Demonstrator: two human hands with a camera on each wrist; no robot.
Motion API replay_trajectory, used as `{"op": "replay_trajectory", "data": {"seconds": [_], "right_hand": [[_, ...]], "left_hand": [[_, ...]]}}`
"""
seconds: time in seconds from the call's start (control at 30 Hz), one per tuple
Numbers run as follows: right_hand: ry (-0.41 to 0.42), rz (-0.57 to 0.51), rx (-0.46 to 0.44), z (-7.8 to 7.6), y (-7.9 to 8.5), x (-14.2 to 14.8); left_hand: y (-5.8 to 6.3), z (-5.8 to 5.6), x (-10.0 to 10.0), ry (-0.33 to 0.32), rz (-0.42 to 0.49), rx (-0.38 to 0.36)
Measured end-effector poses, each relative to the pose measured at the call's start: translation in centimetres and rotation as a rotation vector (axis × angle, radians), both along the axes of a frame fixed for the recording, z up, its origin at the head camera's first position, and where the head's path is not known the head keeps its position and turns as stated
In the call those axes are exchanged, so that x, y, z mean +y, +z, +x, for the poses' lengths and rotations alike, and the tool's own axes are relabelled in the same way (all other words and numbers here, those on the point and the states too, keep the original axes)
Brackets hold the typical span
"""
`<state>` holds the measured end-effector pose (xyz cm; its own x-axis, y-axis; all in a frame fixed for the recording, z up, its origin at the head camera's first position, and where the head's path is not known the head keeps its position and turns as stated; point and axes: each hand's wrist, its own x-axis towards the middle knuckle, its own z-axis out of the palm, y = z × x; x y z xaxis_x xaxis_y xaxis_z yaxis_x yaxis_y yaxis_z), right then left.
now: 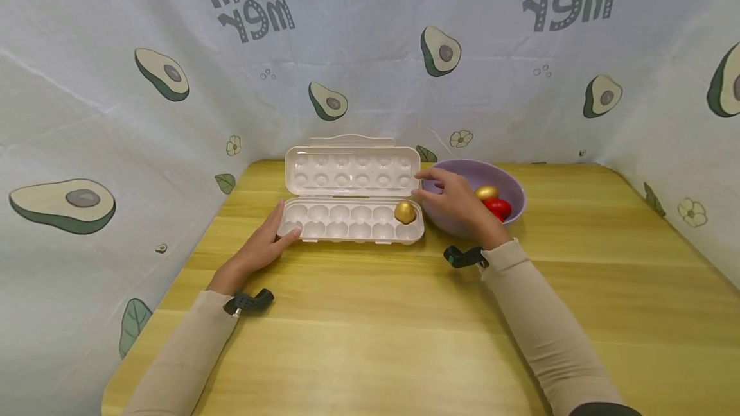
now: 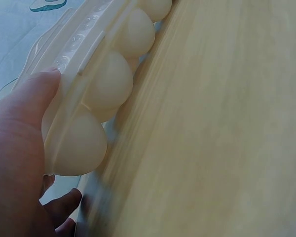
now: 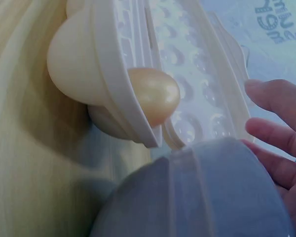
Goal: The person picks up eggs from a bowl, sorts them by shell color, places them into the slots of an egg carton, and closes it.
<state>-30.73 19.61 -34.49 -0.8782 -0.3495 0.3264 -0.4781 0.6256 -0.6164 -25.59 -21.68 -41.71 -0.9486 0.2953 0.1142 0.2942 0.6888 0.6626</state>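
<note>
A pale plastic egg carton [image 1: 349, 231] lies with its lid [image 1: 352, 171] raised. One gold egg [image 1: 405, 212] sits in the back cup at its right end, seen from the side as a gold egg [image 3: 155, 96] in the right wrist view. My left hand [image 1: 263, 246] grips the carton's left end, thumb over the front rim and fingers along the side. Above the left part of a purple bowl [image 1: 462, 165] is my right hand [image 1: 453, 198], holding nothing, its fingers extended near the lid's right edge. Inside the bowl are a gold egg [image 1: 489, 196] and red eggs [image 1: 497, 208].
Carton and bowl stand side by side toward the back of a wooden table [image 1: 358, 326]. A printed cloth [image 1: 370, 56] hangs behind the table and along its sides.
</note>
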Motion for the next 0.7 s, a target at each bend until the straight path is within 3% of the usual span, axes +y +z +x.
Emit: {"op": "replay_trajectory", "data": {"seconds": [0.17,0.4,0.7], "right_hand": [[-0.035,-0.042,0.047,-0.7,0.0,1.1],[-0.121,-0.026,-0.005,-1.0,-0.1,2.9],[-0.168,-0.001,-0.029,-1.5,0.1,4.5]], "left_hand": [[0.2,0.1,0.0,-0.001,0.012,-0.002],[-0.1,0.2,0.0,0.008,0.008,-0.008],[0.1,0.0,0.0,0.005,0.003,-0.008]]}}
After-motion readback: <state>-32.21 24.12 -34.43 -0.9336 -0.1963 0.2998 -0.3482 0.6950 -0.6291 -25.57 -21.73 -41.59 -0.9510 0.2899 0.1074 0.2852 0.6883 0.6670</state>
